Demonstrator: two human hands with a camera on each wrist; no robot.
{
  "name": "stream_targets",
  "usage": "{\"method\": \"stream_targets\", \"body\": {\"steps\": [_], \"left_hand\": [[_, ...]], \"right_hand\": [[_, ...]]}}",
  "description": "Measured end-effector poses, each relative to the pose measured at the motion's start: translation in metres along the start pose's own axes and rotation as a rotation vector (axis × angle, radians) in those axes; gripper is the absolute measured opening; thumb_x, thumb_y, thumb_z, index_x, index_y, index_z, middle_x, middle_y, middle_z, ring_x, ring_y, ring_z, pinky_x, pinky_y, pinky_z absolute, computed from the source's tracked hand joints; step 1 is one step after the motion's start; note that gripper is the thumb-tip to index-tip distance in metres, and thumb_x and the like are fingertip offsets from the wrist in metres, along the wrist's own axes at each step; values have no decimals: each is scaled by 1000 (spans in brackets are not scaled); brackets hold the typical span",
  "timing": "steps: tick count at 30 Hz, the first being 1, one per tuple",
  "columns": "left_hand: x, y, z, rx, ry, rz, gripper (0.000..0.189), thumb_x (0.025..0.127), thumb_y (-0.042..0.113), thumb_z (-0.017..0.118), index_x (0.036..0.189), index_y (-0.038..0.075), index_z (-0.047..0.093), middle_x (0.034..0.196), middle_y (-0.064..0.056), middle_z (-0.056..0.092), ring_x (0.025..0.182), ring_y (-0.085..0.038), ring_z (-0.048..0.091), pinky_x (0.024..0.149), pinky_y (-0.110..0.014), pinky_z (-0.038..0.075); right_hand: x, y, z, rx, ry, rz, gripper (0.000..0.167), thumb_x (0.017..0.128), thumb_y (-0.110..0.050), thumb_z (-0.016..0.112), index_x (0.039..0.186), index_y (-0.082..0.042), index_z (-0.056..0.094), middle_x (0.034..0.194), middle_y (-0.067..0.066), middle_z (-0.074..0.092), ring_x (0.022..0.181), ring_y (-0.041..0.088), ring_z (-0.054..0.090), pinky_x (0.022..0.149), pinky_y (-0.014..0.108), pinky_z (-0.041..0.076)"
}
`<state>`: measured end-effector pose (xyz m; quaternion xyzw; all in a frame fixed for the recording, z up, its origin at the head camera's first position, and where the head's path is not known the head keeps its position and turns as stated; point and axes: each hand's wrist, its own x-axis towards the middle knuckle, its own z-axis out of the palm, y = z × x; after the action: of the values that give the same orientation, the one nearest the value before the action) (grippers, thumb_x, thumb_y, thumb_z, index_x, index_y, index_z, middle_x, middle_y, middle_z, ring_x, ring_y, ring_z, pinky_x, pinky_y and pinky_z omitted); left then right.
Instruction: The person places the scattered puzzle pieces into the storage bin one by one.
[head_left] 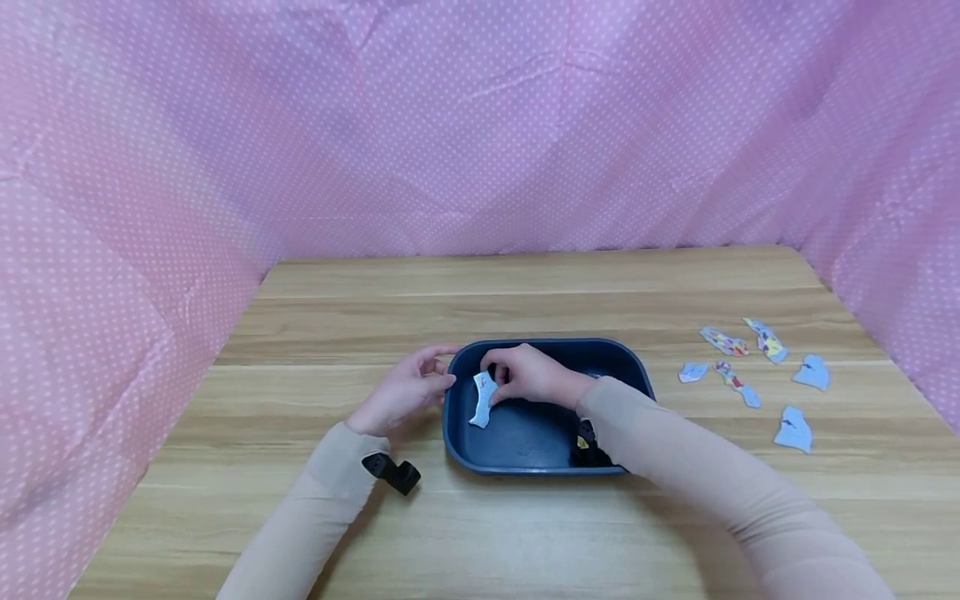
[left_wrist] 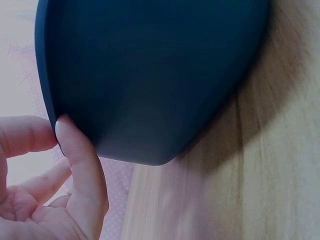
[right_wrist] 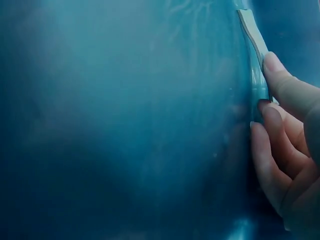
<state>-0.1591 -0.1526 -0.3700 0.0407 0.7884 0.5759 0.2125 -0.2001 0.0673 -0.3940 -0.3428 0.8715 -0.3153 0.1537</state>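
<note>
Dark-blue plastic is forming a rounded tray (head_left: 517,446), its rim being pinched by the left hand (head_left: 405,387), seemingly for steadiness; inside, near the left end, the right hand (head_left: 531,373) is pinching a pale-blue, curved-edged flat piece (head_left: 483,398) sideways. Farther right, six blue or patterned pieces (head_left: 812,372) are lying on the wood-grain worktop (head_left: 337,300).

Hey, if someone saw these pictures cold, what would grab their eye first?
Probably the pink polka-dot cloth hanging behind and on both sides of the wooden table. Next, the dark blue bin mid-table, with the left hand at its left end and the right hand over its inside, pinching a pale piece. Six loose pieces lie to the right of the bin.
</note>
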Motion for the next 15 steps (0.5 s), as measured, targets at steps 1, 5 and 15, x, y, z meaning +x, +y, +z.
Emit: {"method": "stream_targets", "body": {"steps": [1, 5, 15], "left_hand": [[0, 0, 0, 1, 0, -1, 48, 92, 2, 55, 138, 9, 45, 98, -10, 52, 74, -16, 57, 74, -35, 53], [1, -1, 2, -7, 5, -17, 48, 92, 3, 55, 138, 11, 45, 100, -11, 52, 76, -16, 57, 75, -34, 53], [1, -2, 1, -6, 20, -18, 47, 92, 2, 55, 138, 10, 46, 100, -11, 51, 76, -15, 57, 74, -31, 54]], "right_hand": [[0, 0, 0, -8, 2, 7, 40, 77, -20, 78, 111, -7, 60, 69, -6, 58, 58, 5, 50, 56, 19, 41], [0, -2, 2, -32, 12, 35, 41, 77, -22, 79, 111, -7, 61, 68, -6, 58, 59, 5, 50, 57, 19, 41], [3, -6, 3, -151, -10, 74, 39, 78, -28, 77, 110, -10, 64, 66, -6, 57, 58, 6, 51, 56, 20, 41]]}}
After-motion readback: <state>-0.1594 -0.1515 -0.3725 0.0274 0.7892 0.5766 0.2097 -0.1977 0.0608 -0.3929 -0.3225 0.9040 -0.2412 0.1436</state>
